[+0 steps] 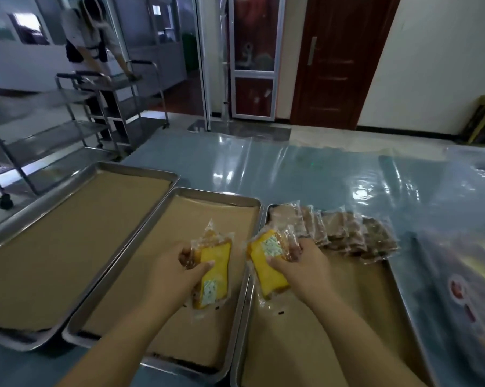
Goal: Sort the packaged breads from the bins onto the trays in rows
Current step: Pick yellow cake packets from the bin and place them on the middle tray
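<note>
The left hand (180, 263) grips a clear-wrapped yellow bread slice (216, 258), thumb across its face, above the paper-lined middle tray (208, 213). The right hand (297, 263) grips a second yellow slice (266, 266) over the right tray (291, 353), near a row of brown packaged breads (347, 233) at its far end. Each pack shows a white sachet; its print is too small to read.

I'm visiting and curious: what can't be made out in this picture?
Head view:
Blurred heap on the right: motion blur, contents unreadable.
Left yellow packet: label print too small.
Row of brown packets: overlapping, count unclear.
Right tray: near end cut by the bottom edge.
</note>
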The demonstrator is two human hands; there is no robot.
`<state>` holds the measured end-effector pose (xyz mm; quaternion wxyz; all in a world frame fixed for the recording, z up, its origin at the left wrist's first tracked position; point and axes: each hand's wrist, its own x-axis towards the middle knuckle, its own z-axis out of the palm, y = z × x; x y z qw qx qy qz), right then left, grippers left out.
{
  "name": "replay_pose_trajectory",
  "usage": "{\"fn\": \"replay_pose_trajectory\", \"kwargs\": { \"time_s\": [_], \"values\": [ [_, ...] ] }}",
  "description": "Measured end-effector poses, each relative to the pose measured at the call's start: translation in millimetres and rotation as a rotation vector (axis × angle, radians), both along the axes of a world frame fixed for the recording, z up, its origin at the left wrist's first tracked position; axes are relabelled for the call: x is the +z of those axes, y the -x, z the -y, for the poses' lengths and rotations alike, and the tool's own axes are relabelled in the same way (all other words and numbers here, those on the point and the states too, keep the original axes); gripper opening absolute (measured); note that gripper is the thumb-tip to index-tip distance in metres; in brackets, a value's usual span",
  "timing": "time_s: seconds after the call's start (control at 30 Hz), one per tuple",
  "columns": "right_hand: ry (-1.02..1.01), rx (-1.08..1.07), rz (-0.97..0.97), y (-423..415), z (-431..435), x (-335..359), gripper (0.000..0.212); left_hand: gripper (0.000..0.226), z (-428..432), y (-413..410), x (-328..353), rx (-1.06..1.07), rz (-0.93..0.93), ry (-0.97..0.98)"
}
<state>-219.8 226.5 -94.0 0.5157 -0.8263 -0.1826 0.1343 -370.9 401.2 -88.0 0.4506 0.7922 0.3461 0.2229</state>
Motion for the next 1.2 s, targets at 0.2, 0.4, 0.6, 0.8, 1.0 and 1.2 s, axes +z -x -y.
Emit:
{"fn": "replay_pose_trajectory", "kwargs": {
  "time_s": [0.2,0.4,0.6,0.8,1.0,1.2],
  "values": [
    [0.108,-0.019,-0.028,-37.0,-73.5,-22.9,0.033,0.019,-55.7,-53.1,-6.6,0.008,-0.045,-0.029],
    [0.096,-0.013,-0.097,-64.1,-135.1,-29.0,0.033,0.022,-99.9,-108.0,-17.3,-0.048,-0.103,-0.049],
    [0.008,-0.026,-0.183,-90.8,-174.0,-36.8,0.020,0.019,-136.2,-160.0,-34.2,-0.146,-0.070,0.081],
    [0.060,0.000,-0.251,-110.1,-182.7,-51.5,0.008,0.008,-146.9,-185.9,-61.5,-0.393,-0.140,0.110],
    [0.317,-0.099,0.006,-105.4,-160.8,-67.5,0.052,0.028,-147.4,-185.3,-82.8,-0.537,-0.136,0.103],
    [0.227,0.090,-0.005,-94.2,-132.1,-82.0,0.074,0.079,-160.8,-174.9,-107.5,-0.695,-0.257,-0.003]
  ]
}}
